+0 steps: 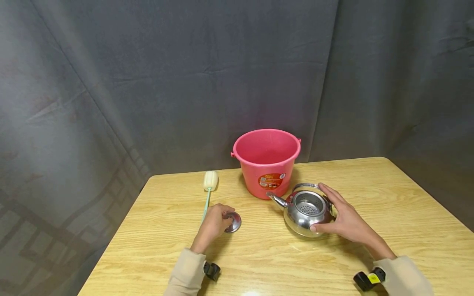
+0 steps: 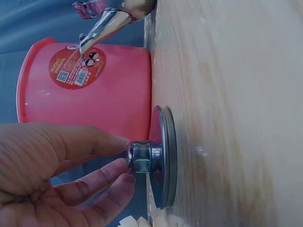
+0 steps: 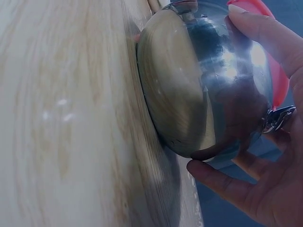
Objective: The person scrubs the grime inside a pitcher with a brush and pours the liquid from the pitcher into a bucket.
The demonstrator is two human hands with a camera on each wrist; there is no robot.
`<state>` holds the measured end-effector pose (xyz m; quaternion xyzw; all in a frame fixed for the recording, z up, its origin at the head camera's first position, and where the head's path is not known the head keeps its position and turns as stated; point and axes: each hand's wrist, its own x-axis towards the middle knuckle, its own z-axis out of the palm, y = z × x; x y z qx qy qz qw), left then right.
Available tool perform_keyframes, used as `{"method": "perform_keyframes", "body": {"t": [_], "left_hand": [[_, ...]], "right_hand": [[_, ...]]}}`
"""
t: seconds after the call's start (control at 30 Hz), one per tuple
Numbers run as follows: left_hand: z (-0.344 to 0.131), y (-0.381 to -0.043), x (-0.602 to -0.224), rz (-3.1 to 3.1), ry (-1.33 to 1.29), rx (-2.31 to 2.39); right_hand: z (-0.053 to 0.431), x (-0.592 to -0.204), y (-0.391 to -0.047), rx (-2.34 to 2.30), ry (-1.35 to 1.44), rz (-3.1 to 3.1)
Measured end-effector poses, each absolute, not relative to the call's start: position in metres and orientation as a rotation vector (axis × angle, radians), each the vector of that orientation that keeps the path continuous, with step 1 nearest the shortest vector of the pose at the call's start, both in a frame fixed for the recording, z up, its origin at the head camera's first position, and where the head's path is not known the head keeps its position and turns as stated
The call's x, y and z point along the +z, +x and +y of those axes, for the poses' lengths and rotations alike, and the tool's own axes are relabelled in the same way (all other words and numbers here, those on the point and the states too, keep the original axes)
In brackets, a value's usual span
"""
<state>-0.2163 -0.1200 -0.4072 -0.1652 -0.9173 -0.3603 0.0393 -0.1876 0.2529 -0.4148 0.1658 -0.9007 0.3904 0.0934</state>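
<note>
"Starting closest in, what are the hands doing?"

"The left hand point(image 1: 214, 220) has its grip at the knob point(image 2: 140, 158) of the lid point(image 1: 234, 224): thumb and fingertips meet there, a pinch by the look of it. The lid lies on the counter point(image 1: 274, 263), knob upward."

"And the right?"

"With the right hand point(image 1: 344, 222), the grip curves round the kettle point(image 1: 300, 220), thumb on its near side, fingers toward the far side. The kettle sits upright on the counter, lidless, a perforated strainer point(image 1: 310, 205) showing inside, its spout point(image 1: 278, 200) pointing left."

"Which step is this?"

"Handling the lid, I'd judge, while the kettle is steadied. Picking up or putting down, I can't tell."

"So the next move calls for what?"

"If fitting it, a level lift across to the kettle. If setting it aside, a clean release."

"Farther back?"

"A sponge brush point(image 1: 210, 181) lies beyond the left hand, a pink bucket point(image 1: 252, 176) stands behind the spout, and a grey curtain point(image 1: 207, 82) hangs behind everything."
</note>
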Motion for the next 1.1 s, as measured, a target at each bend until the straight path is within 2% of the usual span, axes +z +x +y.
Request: {"method": "perform_keyframes", "body": {"t": [1.1], "left_hand": [[-0.116, -0.218, -0.394, -2.644, -0.585, -1.013]], "right_hand": [[0.256, -0.407, -0.189, 1.131, 0.522, -2.659]]}}
